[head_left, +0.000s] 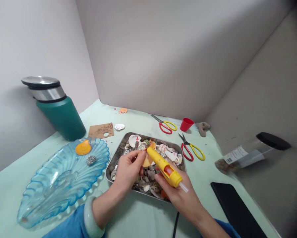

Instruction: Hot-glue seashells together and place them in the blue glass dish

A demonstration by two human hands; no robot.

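My right hand (180,191) grips a yellow hot glue gun (163,165), with a clear glue stick (183,187) poking out of its back end. Its nozzle points left, close to the fingertips of my left hand (130,168). Those fingers are pinched on a pale orange scallop shell (147,161), partly hidden behind the gun. Both hands are above a metal tray (117,152) full of mixed seashells. To the left, a blue scalloped glass dish (56,175) bears an orange scallop shell (83,147) and a speckled grey piece (91,160).
A green bottle (64,115) stands back left, beside a brown card (101,130). Behind the tray lie two pairs of scissors (167,126) and a red cup (186,124). Right are a clear jar (250,153) with a black lid and a black flat object (235,208). A black cord (175,224) runs frontward.
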